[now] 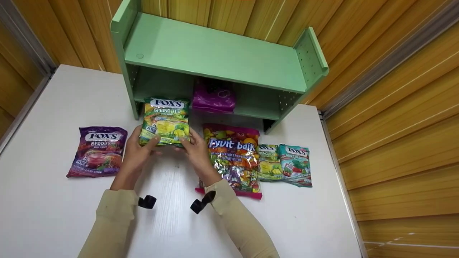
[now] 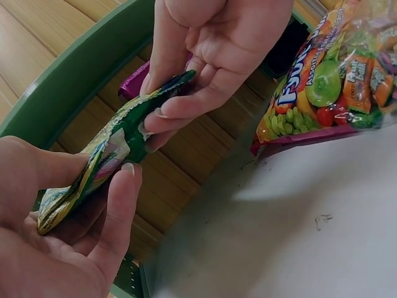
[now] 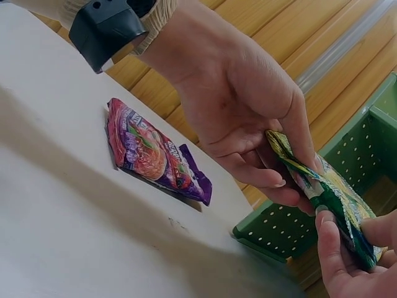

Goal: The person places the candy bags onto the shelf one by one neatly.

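Note:
Both hands hold a green and yellow Fox's Spring Tea candy bag (image 1: 165, 122) by its lower corners, in front of the shelf's left part. My left hand (image 1: 139, 154) pinches the left corner, thumb on the printed face. The right corner is pinched by my right hand (image 1: 196, 152). Seen edge-on in the left wrist view, the candy bag (image 2: 108, 146) lies between the thumbs and curled fingers of both hands. A purple Fox's Berries bag (image 1: 98, 152) lies on the table left of the left hand. Beside the right forearm is a large Fyvit baik chew bag (image 1: 233, 157).
A green two-level shelf (image 1: 215, 53) stands at the back of the white table (image 1: 168, 222). Inside its lower level sits a magenta bag (image 1: 214, 98). Right of the chew bag lie another Spring Tea bag (image 1: 269, 163) and a teal Fox's bag (image 1: 296, 165). Wood-patterned walls (image 1: 401, 143) surround the table.

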### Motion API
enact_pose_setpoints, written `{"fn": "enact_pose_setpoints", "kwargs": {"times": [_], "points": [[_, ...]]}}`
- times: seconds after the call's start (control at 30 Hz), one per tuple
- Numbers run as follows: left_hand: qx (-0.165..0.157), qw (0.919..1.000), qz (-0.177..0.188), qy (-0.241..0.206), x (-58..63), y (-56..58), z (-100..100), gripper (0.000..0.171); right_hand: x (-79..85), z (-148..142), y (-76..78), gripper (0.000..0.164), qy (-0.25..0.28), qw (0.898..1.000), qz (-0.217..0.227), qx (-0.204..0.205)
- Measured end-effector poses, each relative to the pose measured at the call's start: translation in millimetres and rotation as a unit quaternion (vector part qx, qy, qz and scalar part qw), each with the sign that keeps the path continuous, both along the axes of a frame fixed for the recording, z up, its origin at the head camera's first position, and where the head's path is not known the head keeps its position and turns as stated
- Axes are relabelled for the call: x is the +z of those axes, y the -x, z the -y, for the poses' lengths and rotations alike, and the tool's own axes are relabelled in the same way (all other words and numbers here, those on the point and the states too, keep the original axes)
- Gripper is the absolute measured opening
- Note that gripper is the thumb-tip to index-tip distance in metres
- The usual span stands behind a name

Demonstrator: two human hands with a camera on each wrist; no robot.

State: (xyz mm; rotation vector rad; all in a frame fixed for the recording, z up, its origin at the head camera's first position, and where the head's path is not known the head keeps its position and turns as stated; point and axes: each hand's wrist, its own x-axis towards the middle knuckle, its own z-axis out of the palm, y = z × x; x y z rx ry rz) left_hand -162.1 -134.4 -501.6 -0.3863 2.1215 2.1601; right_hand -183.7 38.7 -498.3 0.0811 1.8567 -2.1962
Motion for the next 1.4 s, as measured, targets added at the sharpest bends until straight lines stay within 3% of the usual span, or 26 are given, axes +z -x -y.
{"fn": "enact_pose_setpoints", "kwargs": {"times": [0.4,0.7,0.87,1.07,1.4], "points": [[0.009,0.9977,0.000,-0.067,2.0,8.9,2.3,0.070,-2.3,-1.6,4.1,0.064,0.032,0.999,-0.002,0.014],[-0.020,0.9996,-0.017,-0.014,-0.4,8.5,4.9,0.088,-0.8,0.7,7.2,0.058,0.030,1.000,-0.008,-0.007],[-0.003,0.9996,-0.027,0.002,-2.3,8.9,3.0,0.086,-0.8,1.2,9.1,0.051,0.021,1.000,0.002,-0.015],[0.021,0.9987,-0.044,0.015,-4.1,10.4,-0.7,0.077,-2.7,-0.6,10.9,0.041,0.010,1.000,-0.019,-0.016],[0.041,0.9982,-0.041,0.013,-3.8,13.2,-4.1,0.075,2.0,-1.3,5.6,0.043,-0.005,0.999,-0.033,-0.039]]}}
